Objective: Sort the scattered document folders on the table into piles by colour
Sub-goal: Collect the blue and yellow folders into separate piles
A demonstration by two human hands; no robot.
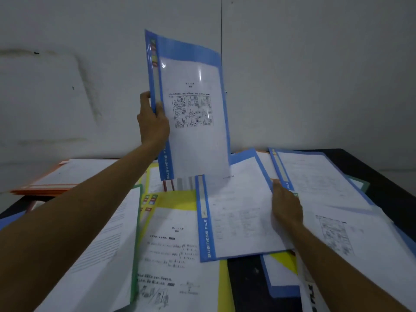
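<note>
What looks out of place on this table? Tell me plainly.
Colours are mixed: a blue folder lies askew over a yellow folder, with a green folder slanted beside it. Only the orange pile at the far left looks sorted.

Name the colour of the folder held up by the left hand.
The raised folder is blue, with a white sheet inside; head view.

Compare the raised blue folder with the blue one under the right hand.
The raised folder stands nearly upright, gripped by the left hand; the flat folder lies level, the right hand at its edge. The raised folder shows comic panels; the flat folder, faint text. Both are blue.
</note>
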